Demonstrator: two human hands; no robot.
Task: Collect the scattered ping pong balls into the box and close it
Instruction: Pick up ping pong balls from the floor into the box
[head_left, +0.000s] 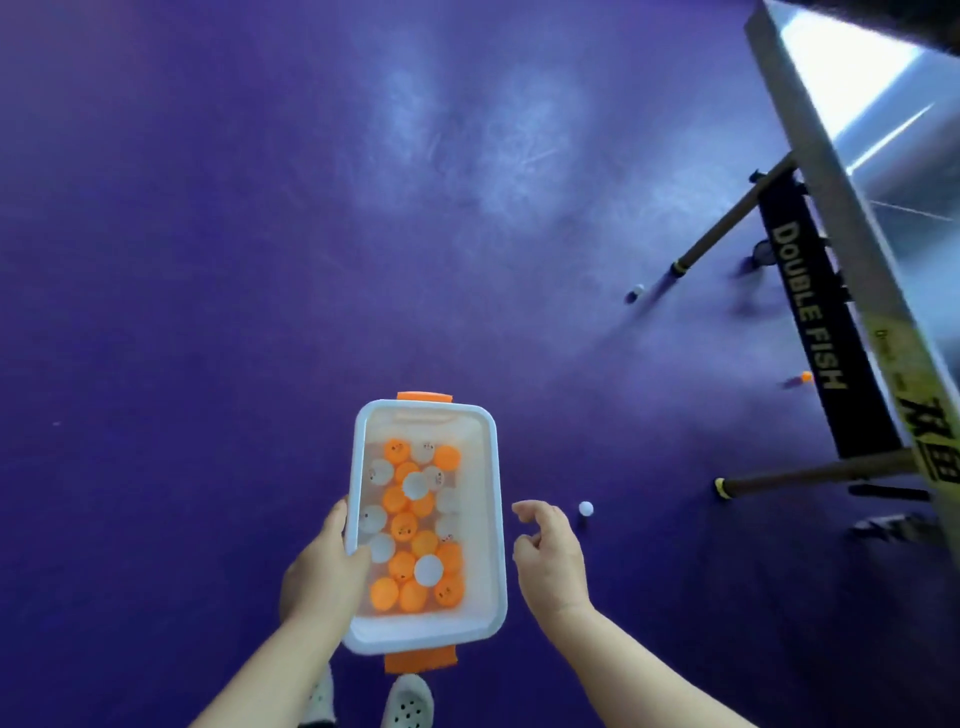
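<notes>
Open box (358, 467) of orange and white balls (410, 525) in left hand (322, 571); right hand (550, 551) loose beside it.

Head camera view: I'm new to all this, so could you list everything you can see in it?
box: one, translucent white with orange clips at both ends, lid off, carried above the floor
balls in the box: many, orange and white, piled inside
near white ball: one, white, on the floor right of the box
far white ball: one, white, on the floor by the far table leg
orange ball: one, orange, under the table, blurred
table tennis table: one, grey top, dark panel reading DOUBLE FISH, right edge
floor: purple, throughout
shoes: two, pale, bottom edge
left hand: grips the box's left rim
right hand: empty, beside the box
</notes>
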